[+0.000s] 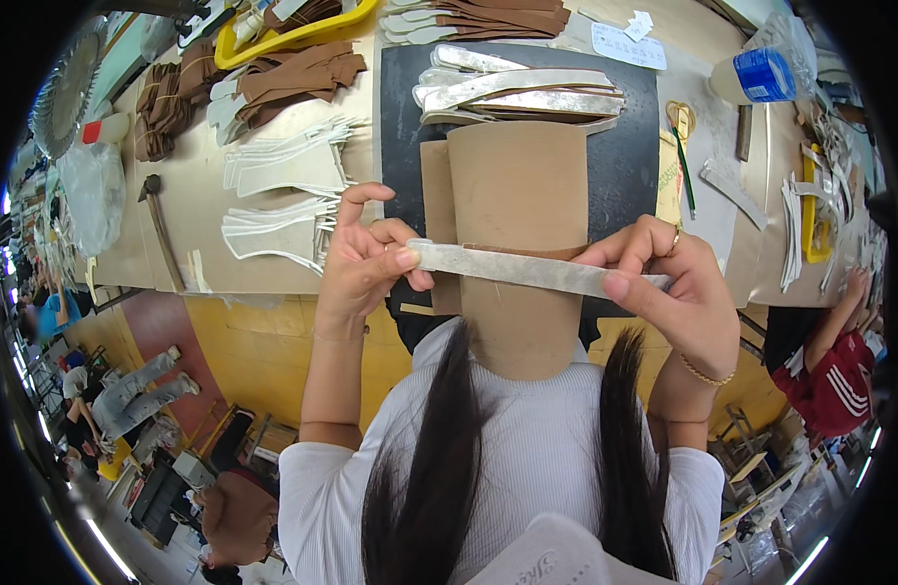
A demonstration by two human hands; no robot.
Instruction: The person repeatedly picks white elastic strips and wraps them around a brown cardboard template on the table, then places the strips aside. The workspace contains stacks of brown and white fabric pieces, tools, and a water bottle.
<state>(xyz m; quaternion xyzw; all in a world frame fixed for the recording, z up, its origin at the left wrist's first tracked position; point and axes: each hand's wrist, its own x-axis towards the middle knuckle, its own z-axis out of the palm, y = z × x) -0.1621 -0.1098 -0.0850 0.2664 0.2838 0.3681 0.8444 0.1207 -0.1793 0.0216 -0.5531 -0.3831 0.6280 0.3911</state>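
My left hand (361, 255) pinches the left end of a long greyish-white strip (527, 270) between thumb and fingers, with the index finger raised. Its right end is gripped by my right hand (685, 283), thumb in front and fingers behind. The strip is stretched level above a curved brown board (517, 185), which hangs over the table's near edge toward my lap. A brown edge shows along the strip's upper side. Beyond the board, a pile of similar whitish strips (517, 86) lies on a black mat (405, 146).
Left are fanned white-edged pieces (283, 161), brown bundles (298, 83), a hammer (159, 229) and a yellow tray (307, 34). Right are a green pencil (685, 175), a blue-labelled jar (756, 76) and loose strips (790, 234). People work nearby on both sides.
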